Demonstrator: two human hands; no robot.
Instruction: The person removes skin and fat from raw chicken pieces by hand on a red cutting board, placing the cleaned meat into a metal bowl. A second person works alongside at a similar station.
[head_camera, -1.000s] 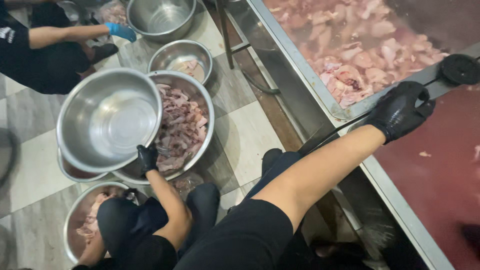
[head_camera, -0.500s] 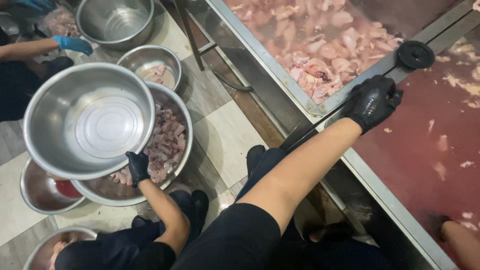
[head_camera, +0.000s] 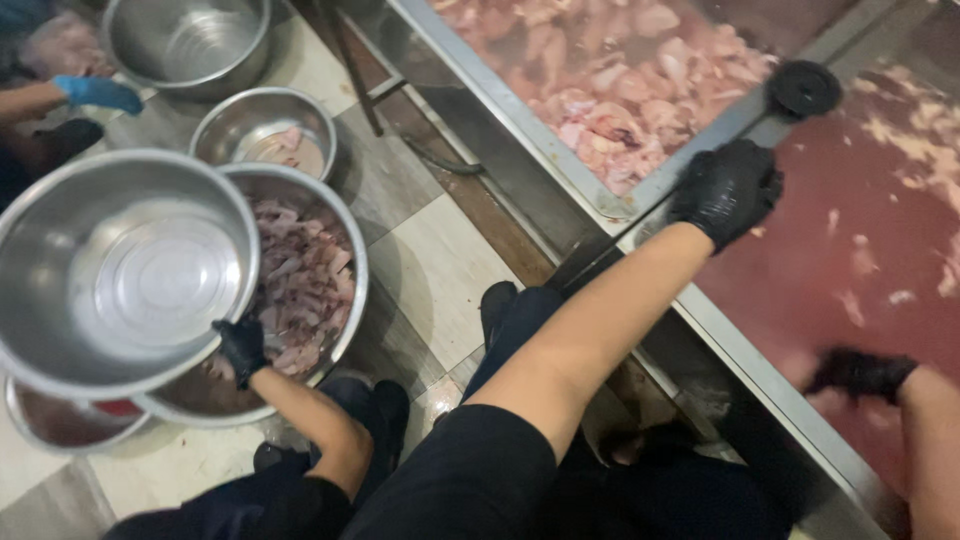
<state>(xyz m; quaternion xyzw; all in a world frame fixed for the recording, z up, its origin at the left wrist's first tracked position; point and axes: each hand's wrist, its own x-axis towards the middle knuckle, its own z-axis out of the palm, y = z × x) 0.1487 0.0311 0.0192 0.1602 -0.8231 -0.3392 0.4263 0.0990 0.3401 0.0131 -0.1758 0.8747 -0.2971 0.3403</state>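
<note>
Two gloved hands: left grip (head_camera: 240, 345) closed on empty steel bowl (head_camera: 120, 270), right grip (head_camera: 728, 190) clasping tank rim (head_camera: 640, 195).

empty steel bowl (head_camera: 125, 275) lifted nearer, another gloved hand (head_camera: 860, 372) entered lower right

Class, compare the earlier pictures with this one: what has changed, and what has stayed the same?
The empty steel bowl in the left hand has swung left, uncovering more of the meat bowl under it. Another person's gloved hand has come in at lower right. The right hand stays on the tank rim, and the grip on the bowl is unchanged.
</note>
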